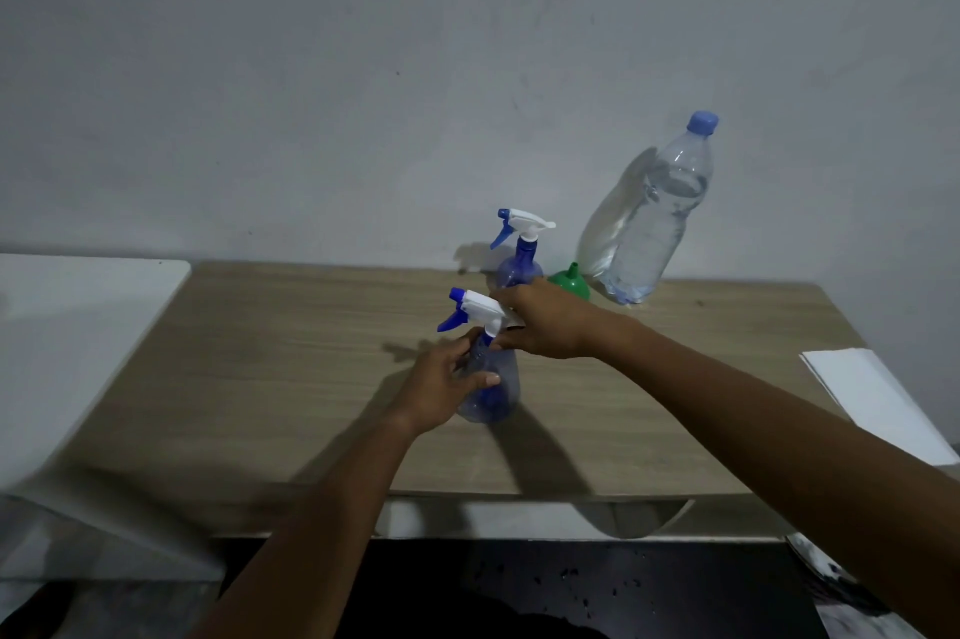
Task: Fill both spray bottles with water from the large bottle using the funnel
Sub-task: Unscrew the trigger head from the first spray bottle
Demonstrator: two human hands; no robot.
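Two spray bottles (pixel 491 378) (pixel 519 253), one funnel (pixel 570 280), one large bottle (pixel 649 222)

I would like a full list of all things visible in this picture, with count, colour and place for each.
spray bottles: 2, blue with white trigger heads; near spray bottle at table centre, far spray bottle behind it
large bottle: 1, clear with blue cap on, holds water, back of table by the wall
funnel: 1, green, wide end down, between far spray bottle and large bottle
table: 1, light wood
white sheet: 1, table's right edge
white surface: 1, left of table
left hand: 1, holds near spray bottle's body
right hand: 1, at its trigger head and neck
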